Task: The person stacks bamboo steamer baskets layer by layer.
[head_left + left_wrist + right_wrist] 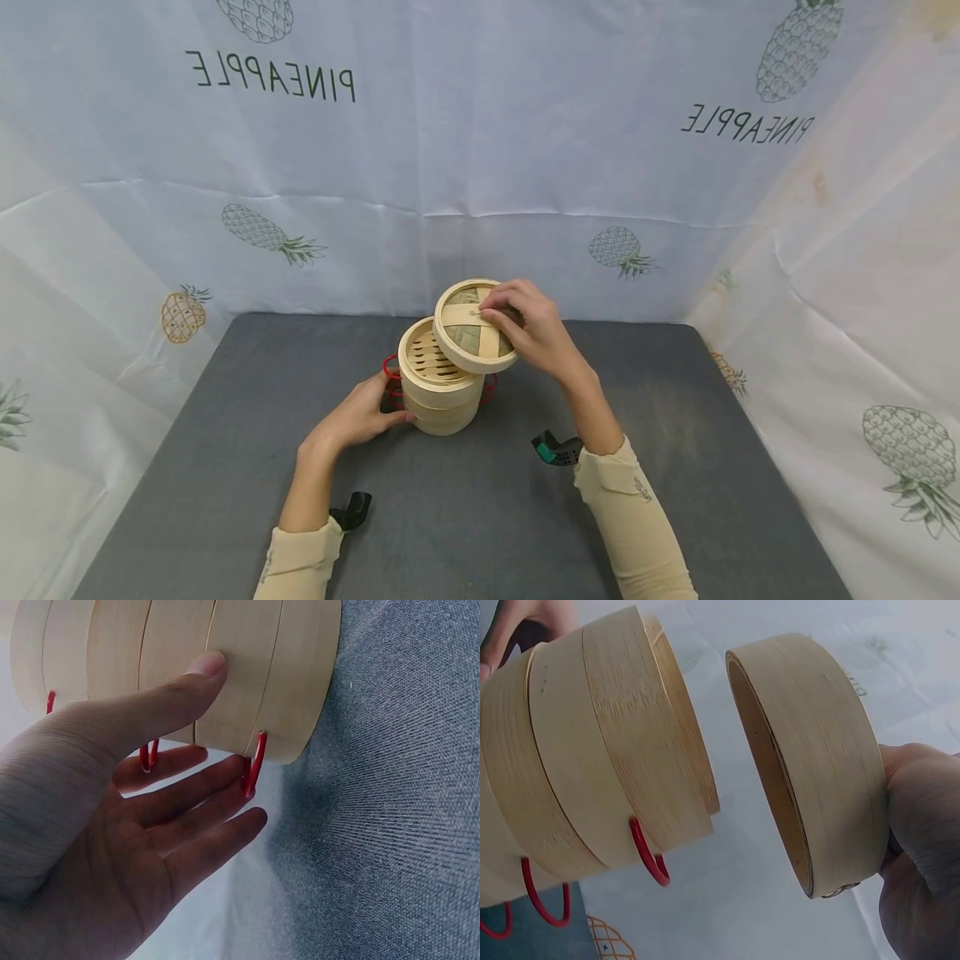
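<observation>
A round bamboo steamer [441, 407] of stacked tiers stands on the dark table, slats showing inside its top tier and red loop handles [256, 761] on its sides. Raised off it, tilted, is the woven bamboo lid [467, 333]. My right hand [528, 325] pinches the lid at the middle of its top; the right wrist view shows a gap between lid [814, 765] and steamer [607, 742]. At the steamer's left side is my left hand [363, 410]. Its thumb [206, 666] rests against the wall, and its spread fingers extend by the red handles.
The dark grey table [525, 517] extends around the steamer. A white pineapple-print cloth [480, 150] hangs behind the table and along both sides. Black wrist devices show below the left hand [351, 510] and the right hand [557, 450].
</observation>
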